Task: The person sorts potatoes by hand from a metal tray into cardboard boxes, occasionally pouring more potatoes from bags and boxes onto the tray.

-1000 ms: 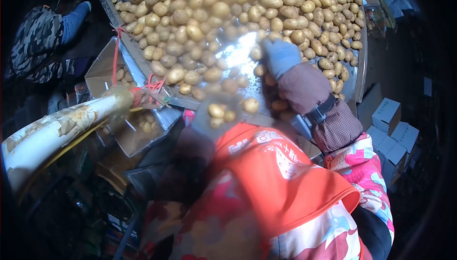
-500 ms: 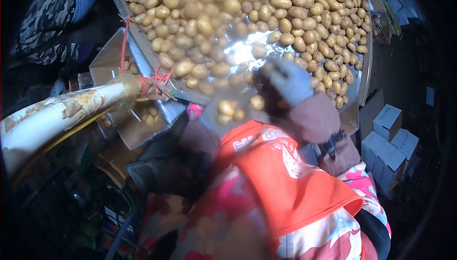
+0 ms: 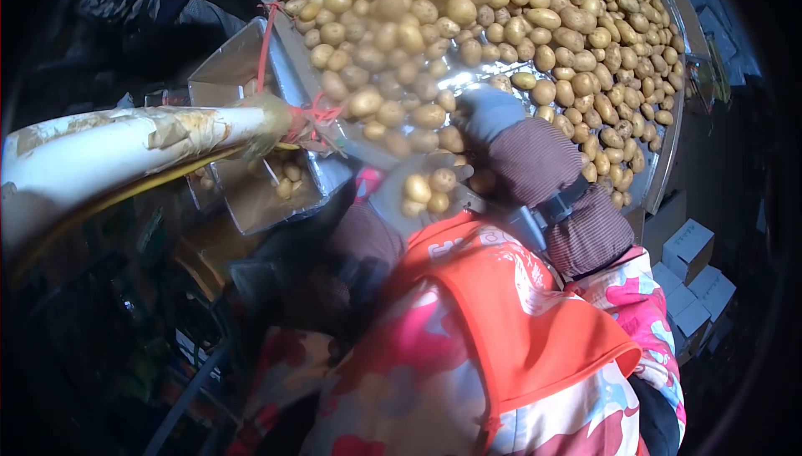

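Note:
My left hand (image 3: 388, 199), in a pale glove, is cupped palm up near the front edge of the table and holds several potatoes (image 3: 438, 202). My right hand (image 3: 493, 114), gloved in grey-blue, reaches over the table into the potatoes just beyond the left. Its fingers are dark and blurred, and I cannot make out whether they hold anything. A wide heap of yellow-brown potatoes (image 3: 576, 17) covers the metal sorting table (image 3: 665, 174). A shiny patch of the surface shows beside my right hand.
A white pole (image 3: 142, 143) wrapped in torn tape crosses from the left, with red string (image 3: 313, 118) at its end. Cardboard boxes (image 3: 271, 205) holding potatoes hang at the table's left edge. White boxes (image 3: 688, 249) are stacked at right. Another person's sleeve (image 3: 125, 1) shows dimly upper left.
The view has shifted, so the table appears farther right. My right hand has moved away from beside my left hand, back over the heap. The potato between them now sits in my left hand.

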A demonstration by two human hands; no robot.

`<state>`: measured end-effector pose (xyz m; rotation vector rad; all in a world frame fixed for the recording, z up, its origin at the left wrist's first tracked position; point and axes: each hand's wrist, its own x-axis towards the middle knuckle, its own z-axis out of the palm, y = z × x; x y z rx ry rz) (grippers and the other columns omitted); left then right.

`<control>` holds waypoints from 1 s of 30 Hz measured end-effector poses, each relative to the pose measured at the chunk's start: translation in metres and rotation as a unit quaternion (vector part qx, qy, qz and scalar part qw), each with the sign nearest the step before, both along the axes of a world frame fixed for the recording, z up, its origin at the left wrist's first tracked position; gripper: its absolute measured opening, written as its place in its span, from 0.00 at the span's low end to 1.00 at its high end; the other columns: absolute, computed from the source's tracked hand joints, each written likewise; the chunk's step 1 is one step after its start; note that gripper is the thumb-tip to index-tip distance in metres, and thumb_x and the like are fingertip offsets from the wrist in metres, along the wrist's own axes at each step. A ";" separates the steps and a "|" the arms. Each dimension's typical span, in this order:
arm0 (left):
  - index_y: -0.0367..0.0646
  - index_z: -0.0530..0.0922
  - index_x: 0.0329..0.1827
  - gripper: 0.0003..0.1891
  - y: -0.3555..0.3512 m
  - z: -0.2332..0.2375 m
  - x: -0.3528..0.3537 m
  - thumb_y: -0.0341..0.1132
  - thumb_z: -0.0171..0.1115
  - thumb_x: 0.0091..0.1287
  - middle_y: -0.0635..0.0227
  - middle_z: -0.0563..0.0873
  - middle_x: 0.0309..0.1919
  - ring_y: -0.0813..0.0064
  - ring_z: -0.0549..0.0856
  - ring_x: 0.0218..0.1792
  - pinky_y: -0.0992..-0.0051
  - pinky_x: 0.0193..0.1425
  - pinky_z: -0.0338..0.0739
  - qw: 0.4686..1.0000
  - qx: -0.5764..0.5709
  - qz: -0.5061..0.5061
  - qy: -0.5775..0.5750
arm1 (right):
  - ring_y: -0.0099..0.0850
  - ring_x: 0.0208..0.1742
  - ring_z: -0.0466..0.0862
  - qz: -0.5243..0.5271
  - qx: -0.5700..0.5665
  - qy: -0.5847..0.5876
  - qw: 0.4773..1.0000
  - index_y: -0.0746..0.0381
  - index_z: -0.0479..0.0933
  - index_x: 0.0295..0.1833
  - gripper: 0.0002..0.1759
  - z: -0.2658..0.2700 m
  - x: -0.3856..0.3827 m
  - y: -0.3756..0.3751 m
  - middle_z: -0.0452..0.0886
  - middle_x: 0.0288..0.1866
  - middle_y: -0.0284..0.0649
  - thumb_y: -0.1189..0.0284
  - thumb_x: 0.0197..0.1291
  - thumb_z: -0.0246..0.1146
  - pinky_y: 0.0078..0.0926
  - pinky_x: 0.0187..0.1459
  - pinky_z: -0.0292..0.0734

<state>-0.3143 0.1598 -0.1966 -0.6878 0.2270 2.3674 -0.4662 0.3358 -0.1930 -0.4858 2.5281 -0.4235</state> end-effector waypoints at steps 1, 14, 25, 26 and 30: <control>0.36 0.77 0.64 0.22 0.001 -0.007 0.001 0.45 0.51 0.80 0.52 0.85 0.56 0.58 0.87 0.52 0.62 0.53 0.88 1.000 0.020 0.003 -0.014 | 0.43 0.50 0.90 -0.080 -0.095 -0.044 0.991 0.61 0.85 0.53 0.16 0.001 0.002 0.008 0.90 0.48 0.47 0.65 0.65 0.71 0.40 0.51 0.84; 0.40 0.76 0.66 0.25 0.001 -0.002 0.003 0.51 0.55 0.80 0.49 0.83 0.57 0.45 0.84 0.60 0.45 0.62 0.82 1.000 0.005 -0.010 0.017 | 0.28 0.51 0.84 0.094 -0.433 -0.200 0.874 0.61 0.85 0.56 0.14 0.055 0.029 0.015 0.87 0.49 0.37 0.66 0.71 0.69 0.29 0.53 0.80; 0.42 0.75 0.66 0.20 -0.041 0.006 0.039 0.39 0.60 0.74 0.51 0.82 0.61 0.51 0.84 0.59 0.48 0.64 0.82 0.999 0.008 0.006 0.051 | 0.49 0.75 0.69 0.127 0.038 0.294 0.946 0.55 0.85 0.49 0.19 -0.005 0.014 -0.086 0.73 0.70 0.50 0.60 0.51 0.70 0.53 0.78 0.58; 0.42 0.75 0.65 0.20 -0.041 0.008 0.039 0.38 0.61 0.72 0.52 0.81 0.62 0.53 0.84 0.59 0.49 0.63 0.83 0.999 0.019 0.009 0.035 | 0.48 0.75 0.69 0.117 0.023 0.293 0.949 0.55 0.85 0.49 0.20 -0.007 0.014 -0.086 0.73 0.70 0.49 0.61 0.50 0.71 0.53 0.77 0.59; 0.42 0.74 0.66 0.22 -0.035 0.017 0.040 0.37 0.62 0.71 0.53 0.81 0.62 0.57 0.84 0.57 0.51 0.62 0.84 0.998 0.019 0.058 0.025 | 0.47 0.73 0.71 0.072 -0.104 0.340 0.932 0.56 0.85 0.47 0.20 -0.016 0.012 -0.076 0.75 0.68 0.46 0.64 0.45 0.74 0.55 0.75 0.61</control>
